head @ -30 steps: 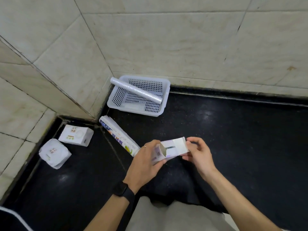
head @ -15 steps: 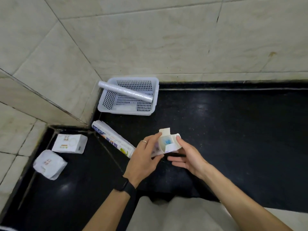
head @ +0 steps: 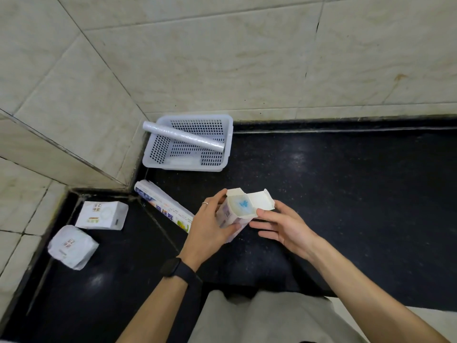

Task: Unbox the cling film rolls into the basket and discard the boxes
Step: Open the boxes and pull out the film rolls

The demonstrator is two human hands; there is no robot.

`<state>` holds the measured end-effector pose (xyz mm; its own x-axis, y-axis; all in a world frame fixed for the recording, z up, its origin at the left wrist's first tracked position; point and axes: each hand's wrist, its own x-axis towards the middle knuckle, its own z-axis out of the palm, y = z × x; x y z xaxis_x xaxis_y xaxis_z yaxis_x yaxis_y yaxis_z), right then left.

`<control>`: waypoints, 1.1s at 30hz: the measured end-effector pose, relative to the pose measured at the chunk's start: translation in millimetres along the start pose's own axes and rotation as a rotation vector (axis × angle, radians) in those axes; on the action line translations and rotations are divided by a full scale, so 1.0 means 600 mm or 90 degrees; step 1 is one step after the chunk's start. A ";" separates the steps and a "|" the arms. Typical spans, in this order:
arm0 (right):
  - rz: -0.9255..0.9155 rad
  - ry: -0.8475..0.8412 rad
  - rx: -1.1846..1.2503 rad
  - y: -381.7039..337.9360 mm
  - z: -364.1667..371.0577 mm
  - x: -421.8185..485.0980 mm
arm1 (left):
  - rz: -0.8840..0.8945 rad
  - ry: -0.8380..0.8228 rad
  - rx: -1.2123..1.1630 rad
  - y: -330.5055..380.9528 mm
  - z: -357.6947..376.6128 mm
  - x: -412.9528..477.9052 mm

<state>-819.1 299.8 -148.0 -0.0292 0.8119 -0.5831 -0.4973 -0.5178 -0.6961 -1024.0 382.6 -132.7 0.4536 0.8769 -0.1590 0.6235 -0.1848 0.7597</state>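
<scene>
My left hand (head: pixel 210 226) grips a white cling film box (head: pixel 231 219) held end-up over the black floor. Its end flaps stand open, and the end of a roll (head: pixel 241 205) shows inside. My right hand (head: pixel 282 225) touches the open flap with its thumb and fingertips, the other fingers spread. A second, shut cling film box (head: pixel 163 206) lies on the floor just left of my left hand. Behind it a white perforated basket (head: pixel 158 164) sits in the wall corner, with one bare roll (head: pixel 183 138) lying slantwise across it.
Two white wrapped packs (head: pixel 101 215) (head: pixel 73 246) lie on the lower floor strip at the left. Tiled walls close the back and left. Black floor stretches to the right. My lap in light shorts (head: pixel 267 318) fills the bottom.
The box has been turned from lying sideways to end-up, and its end flaps have been opened. The roll's end now shows inside. The view has tilted a little.
</scene>
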 end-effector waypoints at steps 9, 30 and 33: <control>-0.168 0.108 -0.058 0.043 0.018 0.003 | -0.036 -0.078 -0.110 0.012 -0.012 0.007; -0.435 0.352 -0.712 -0.016 0.089 0.005 | 0.168 0.156 0.128 0.015 -0.008 0.001; -0.408 0.341 -0.721 -0.021 0.091 0.018 | 0.179 0.148 0.143 0.017 -0.008 0.002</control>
<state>-860.3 329.8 -122.4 0.3900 0.9194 0.0516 0.6675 -0.2437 -0.7036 -1019.8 383.9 -122.0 0.4859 0.8508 0.2000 0.6315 -0.5000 0.5926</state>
